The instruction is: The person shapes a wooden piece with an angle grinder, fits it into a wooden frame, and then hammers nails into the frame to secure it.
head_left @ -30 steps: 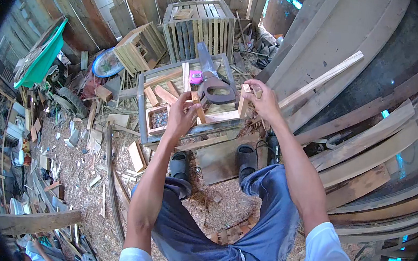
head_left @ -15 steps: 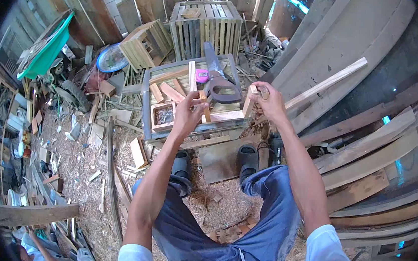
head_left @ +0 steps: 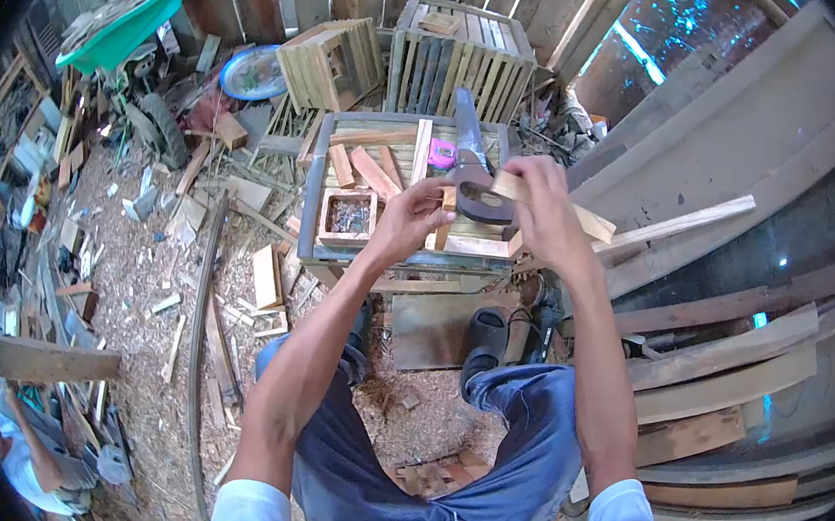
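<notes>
My left hand (head_left: 409, 222) is closed on a short upright wood piece (head_left: 447, 213) at the near part of the low worktable (head_left: 314, 190). In my right hand (head_left: 543, 207) is a light wood strip (head_left: 590, 223), tilted over the table's right edge. Between the hands lies a handsaw (head_left: 483, 203), its blade pointing away. Beside the saw sits a pink tape measure (head_left: 442, 153). Left of my left hand is a small wooden box (head_left: 348, 218) with small bits inside. Another wood piece (head_left: 474, 246) lies flat along the near edge.
Slatted crates (head_left: 462, 64) stand behind the table. Long boards (head_left: 730, 356) lean on the right. Scraps and shavings cover the floor. At the lower left, another person (head_left: 37, 450) is partly visible. A green wheelbarrow tray (head_left: 129, 17) is at the upper left.
The view has shifted, moving the table rightward. My right hand has lifted the wood strip from its upright position and tilted it sideways, nearer to my left hand.
</notes>
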`<action>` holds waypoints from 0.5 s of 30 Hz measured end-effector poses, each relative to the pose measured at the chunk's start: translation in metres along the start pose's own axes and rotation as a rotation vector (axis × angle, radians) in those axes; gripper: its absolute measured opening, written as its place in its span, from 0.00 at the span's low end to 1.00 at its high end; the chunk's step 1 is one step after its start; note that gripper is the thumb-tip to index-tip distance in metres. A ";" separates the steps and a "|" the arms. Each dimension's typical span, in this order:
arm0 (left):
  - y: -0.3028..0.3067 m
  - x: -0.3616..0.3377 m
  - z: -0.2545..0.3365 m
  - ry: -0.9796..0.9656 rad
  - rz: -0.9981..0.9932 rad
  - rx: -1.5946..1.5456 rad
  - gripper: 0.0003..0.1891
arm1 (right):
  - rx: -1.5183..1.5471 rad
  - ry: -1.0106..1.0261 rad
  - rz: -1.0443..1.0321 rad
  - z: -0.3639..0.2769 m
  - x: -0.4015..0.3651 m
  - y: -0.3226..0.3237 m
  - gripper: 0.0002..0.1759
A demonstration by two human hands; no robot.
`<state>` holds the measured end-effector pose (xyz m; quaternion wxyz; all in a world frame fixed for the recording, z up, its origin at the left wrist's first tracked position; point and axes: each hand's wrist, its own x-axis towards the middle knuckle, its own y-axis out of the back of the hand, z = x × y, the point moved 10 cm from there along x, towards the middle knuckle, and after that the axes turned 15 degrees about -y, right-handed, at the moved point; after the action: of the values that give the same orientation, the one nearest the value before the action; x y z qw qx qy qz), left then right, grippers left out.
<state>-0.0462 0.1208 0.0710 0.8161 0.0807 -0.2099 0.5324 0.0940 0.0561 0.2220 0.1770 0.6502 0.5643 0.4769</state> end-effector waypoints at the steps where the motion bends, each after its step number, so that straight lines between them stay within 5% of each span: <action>1: 0.000 0.000 -0.002 0.006 0.004 -0.027 0.25 | 0.007 -0.003 -0.053 -0.001 0.003 -0.012 0.23; 15: 0.004 0.001 -0.008 0.016 0.059 -0.131 0.27 | 0.018 0.004 -0.211 0.002 0.015 -0.063 0.23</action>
<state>-0.0470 0.1259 0.0643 0.8052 0.0166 -0.2401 0.5420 0.0580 0.0888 0.1786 0.2194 0.5875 0.6344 0.4520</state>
